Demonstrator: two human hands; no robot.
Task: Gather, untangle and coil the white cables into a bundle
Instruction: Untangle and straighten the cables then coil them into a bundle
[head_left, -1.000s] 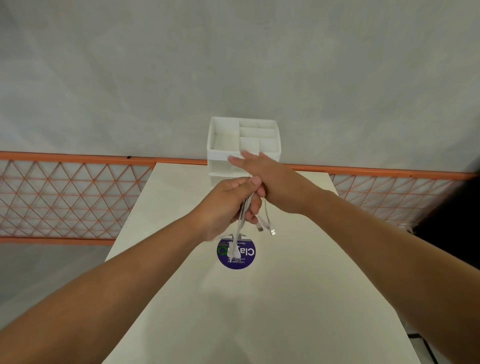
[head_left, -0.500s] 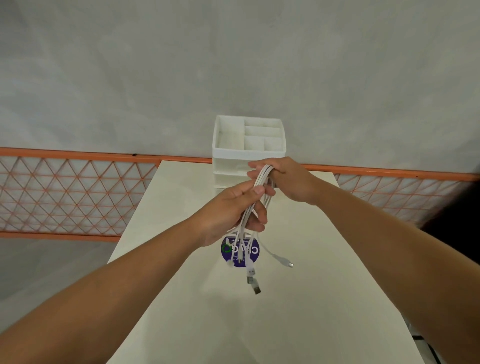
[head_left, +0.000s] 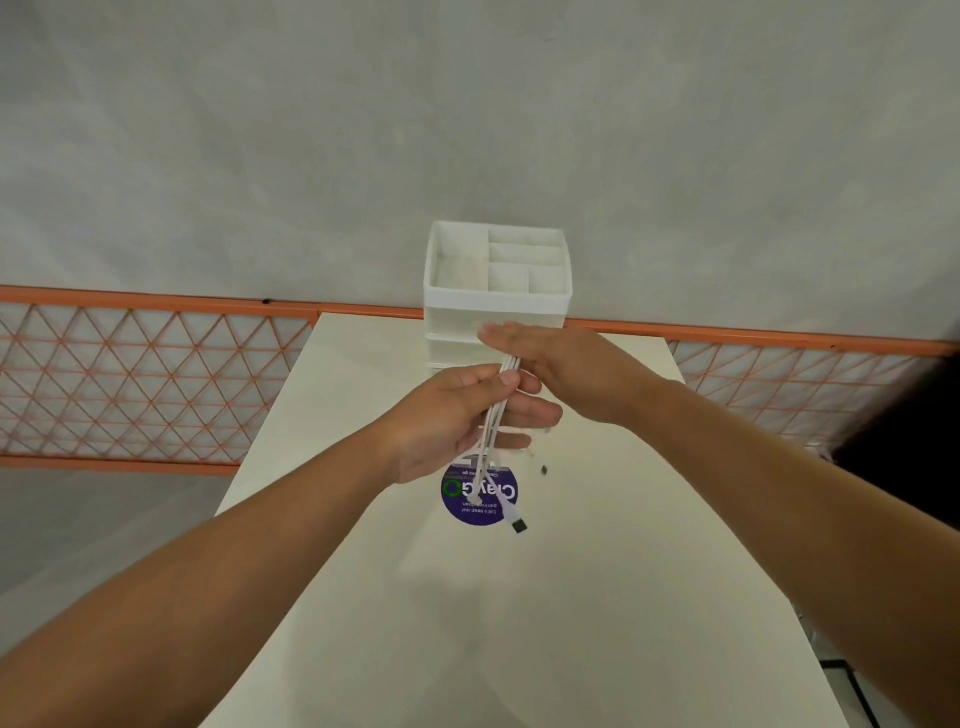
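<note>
- The white cables (head_left: 496, 415) are held up in the air over the bench (head_left: 519, 623), gathered in the left hand (head_left: 457, 415), whose thumb and fingers pinch the strands about midway. That's a loose hold, so a strand could slide out and the bunch would need gathering again.
- The right hand (head_left: 566, 369) lies flat, fingers straight, over the top of the bunch. From here I can't quite tell whether it is pressing the cables or just brushing them. If it isn't holding the loop, the coil may spring open.
- Several plug ends (head_left: 517, 522) dangle free above the purple sticker (head_left: 480, 496). In the next wrap they could swing and catch on each other, tangling again.
- The white organiser (head_left: 497, 291) stands just beyond the hands, at the far edge. A wide winding motion might knock it.
</note>
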